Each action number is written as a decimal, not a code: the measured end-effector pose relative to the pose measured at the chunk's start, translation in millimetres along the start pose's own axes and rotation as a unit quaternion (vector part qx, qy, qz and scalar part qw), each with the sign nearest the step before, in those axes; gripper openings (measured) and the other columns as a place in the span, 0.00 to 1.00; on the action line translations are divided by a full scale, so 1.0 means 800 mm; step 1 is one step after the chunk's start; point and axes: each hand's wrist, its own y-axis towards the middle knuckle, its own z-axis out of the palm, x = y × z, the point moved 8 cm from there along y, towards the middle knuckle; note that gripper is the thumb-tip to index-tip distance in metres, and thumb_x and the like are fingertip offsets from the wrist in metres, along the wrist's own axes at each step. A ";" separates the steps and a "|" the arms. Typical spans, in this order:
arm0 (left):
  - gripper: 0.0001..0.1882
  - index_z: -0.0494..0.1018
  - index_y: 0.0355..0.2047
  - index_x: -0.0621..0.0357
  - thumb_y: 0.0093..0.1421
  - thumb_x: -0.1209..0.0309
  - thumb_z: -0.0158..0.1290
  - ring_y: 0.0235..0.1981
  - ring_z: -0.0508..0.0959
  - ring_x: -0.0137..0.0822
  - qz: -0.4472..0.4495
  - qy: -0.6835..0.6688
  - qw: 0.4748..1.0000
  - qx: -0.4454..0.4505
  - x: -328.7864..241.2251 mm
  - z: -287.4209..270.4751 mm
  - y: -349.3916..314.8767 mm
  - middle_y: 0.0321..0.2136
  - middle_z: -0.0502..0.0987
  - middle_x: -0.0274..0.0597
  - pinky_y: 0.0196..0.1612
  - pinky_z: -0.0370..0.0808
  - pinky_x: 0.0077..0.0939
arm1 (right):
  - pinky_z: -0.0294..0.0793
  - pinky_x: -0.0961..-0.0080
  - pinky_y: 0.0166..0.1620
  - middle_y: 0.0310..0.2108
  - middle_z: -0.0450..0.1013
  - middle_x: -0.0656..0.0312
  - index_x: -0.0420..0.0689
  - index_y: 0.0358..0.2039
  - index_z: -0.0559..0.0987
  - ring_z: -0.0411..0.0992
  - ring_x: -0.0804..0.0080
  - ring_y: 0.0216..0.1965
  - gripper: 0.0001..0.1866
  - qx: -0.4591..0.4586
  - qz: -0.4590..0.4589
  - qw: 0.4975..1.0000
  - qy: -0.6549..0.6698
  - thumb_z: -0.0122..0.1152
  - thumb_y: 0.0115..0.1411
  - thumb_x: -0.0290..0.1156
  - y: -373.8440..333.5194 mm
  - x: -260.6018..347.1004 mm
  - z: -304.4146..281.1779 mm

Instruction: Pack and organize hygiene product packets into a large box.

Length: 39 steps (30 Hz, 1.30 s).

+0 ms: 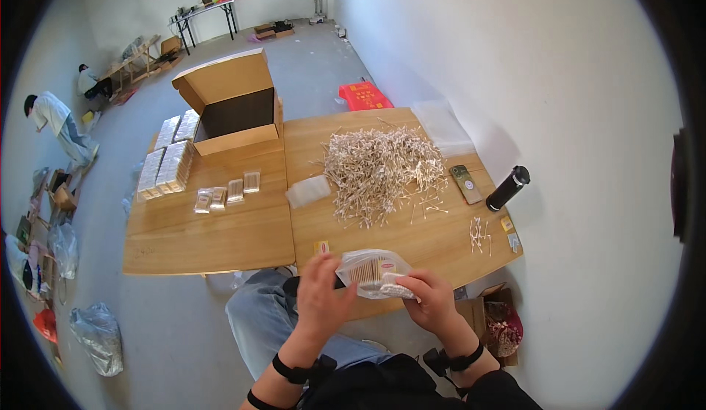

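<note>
A clear plastic bag [354, 260] with a row of cotton swabs [365, 271] and a small red-and-yellow label inside is at the near edge of the table. My right hand [432, 301] grips its right side, fingers closed by a bundle of white cotton tips [396, 286]. Whether that bundle lies wholly inside the bag I cannot tell. At the bag's left edge is my left hand [321, 300], thumb and fingers apart, the thumb overlapping the plastic. Just beyond the left fingers lies a small yellow card [321, 247]. A big heap of loose cotton swabs [382, 171] covers the table farther off.
Packed swab bags [235, 191] and stacked packs [168, 167] occupy the left table, beside an open cardboard box [239, 141]. Empty clear bags [309, 191], a phone [465, 184] and a black bottle [508, 188] surround the heap. Another person [59, 123] stands far left.
</note>
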 end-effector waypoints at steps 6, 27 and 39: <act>0.23 0.65 0.46 0.64 0.53 0.70 0.60 0.22 0.74 0.32 -0.286 -0.195 0.928 0.139 0.087 0.080 -0.059 0.27 0.73 0.43 0.28 0.73 0.25 | 0.75 0.65 0.40 0.38 0.73 0.55 0.45 0.44 0.78 0.74 0.55 0.39 0.21 0.077 -0.032 0.997 0.007 0.60 0.46 0.20 0.023 0.002 0.058; 0.19 0.66 0.47 0.61 0.55 0.74 0.54 0.21 0.77 0.39 -0.236 -0.200 0.947 0.089 0.059 0.079 -0.061 0.21 0.73 0.45 0.27 0.73 0.30 | 0.71 0.57 0.41 0.36 0.71 0.47 0.41 0.40 0.73 0.70 0.47 0.39 0.13 0.270 -0.011 0.963 -0.009 0.58 0.53 0.29 0.037 -0.024 0.149; 0.26 0.58 0.59 0.60 0.64 0.65 0.51 0.23 0.74 0.37 -0.206 -0.331 0.854 0.346 0.101 0.107 -0.033 0.22 0.73 0.44 0.29 0.71 0.29 | 0.73 0.57 0.32 0.27 0.75 0.51 0.46 0.26 0.78 0.74 0.50 0.30 0.06 0.316 -0.006 0.949 -0.002 0.57 0.48 0.33 0.047 -0.053 0.189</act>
